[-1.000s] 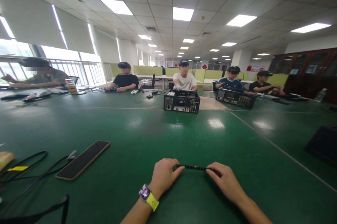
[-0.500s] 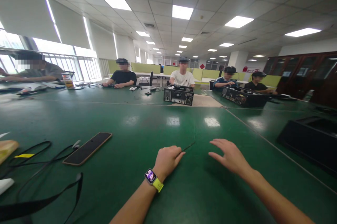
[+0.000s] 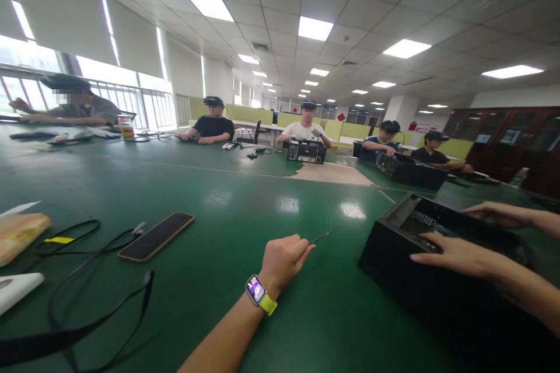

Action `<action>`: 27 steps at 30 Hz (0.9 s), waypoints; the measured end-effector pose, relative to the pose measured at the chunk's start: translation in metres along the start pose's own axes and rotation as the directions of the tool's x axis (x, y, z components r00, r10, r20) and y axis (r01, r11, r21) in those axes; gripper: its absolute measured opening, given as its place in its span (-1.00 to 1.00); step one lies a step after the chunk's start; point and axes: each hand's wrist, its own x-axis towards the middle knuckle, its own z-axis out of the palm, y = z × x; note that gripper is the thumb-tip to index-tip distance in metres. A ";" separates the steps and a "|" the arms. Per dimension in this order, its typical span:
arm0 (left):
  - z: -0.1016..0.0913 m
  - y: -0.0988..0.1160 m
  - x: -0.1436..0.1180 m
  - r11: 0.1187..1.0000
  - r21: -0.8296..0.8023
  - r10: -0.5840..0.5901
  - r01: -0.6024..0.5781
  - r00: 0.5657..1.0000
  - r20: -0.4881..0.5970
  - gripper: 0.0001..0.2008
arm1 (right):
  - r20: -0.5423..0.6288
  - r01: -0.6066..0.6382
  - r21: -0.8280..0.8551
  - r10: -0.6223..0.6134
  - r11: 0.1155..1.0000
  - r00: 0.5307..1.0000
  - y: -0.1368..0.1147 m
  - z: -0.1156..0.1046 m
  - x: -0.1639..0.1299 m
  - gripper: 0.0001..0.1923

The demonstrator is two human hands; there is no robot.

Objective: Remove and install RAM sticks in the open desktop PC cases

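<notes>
**Memory stick in hand, case within reach**

The left hand (image 3: 283,256) pinches a thin memory module (image 3: 324,236) above the green tabletop (image 3: 245,198). The right hand (image 3: 455,255) rests flat and open on the black computer case (image 3: 406,268). The module appears not yet seated inside.

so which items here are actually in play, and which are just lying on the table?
In play:
- left hand gripping a thin dark strip
- right hand resting on the open black computer case
- another person's hand on the case's far edge

Lying about:
- phone
- black cables
- black strap
- yellowish packet
</notes>
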 end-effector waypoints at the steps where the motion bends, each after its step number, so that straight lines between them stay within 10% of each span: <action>1: -0.006 0.001 0.003 1.000 -0.028 -0.009 0.008 0.999 -0.036 -0.64 | 0.082 0.007 0.011 -0.008 1.000 0.997 -0.019 -0.001 -0.006 -0.03; 9: -0.082 0.005 0.088 0.921 -0.389 -0.148 0.016 0.939 -0.310 -0.73 | 0.171 0.331 0.426 -0.435 0.842 0.884 -0.185 -0.016 -0.032 -0.27; 13: -0.097 0.019 0.147 0.900 -0.435 -0.153 -0.003 0.935 -0.321 -0.66 | 0.236 0.210 0.830 -0.667 0.516 0.707 -0.240 -0.022 -0.005 -0.34; 16: -0.081 0.025 0.171 0.891 -0.448 -0.186 0.068 0.956 -0.225 -0.62 | 0.077 0.123 0.976 -0.806 0.182 0.587 -0.244 -0.020 0.026 -0.43; 21: -0.045 0.009 0.170 0.947 -0.308 -0.024 0.089 0.978 0.207 -0.65 | -0.069 0.033 0.997 -0.663 -0.067 0.746 -0.208 -0.002 0.070 -0.64; 27: -0.050 -0.018 0.155 0.999 -0.035 0.012 0.020 0.687 0.727 -0.67 | 0.014 -0.071 0.994 -0.547 -0.083 0.837 -0.186 0.015 0.088 -0.83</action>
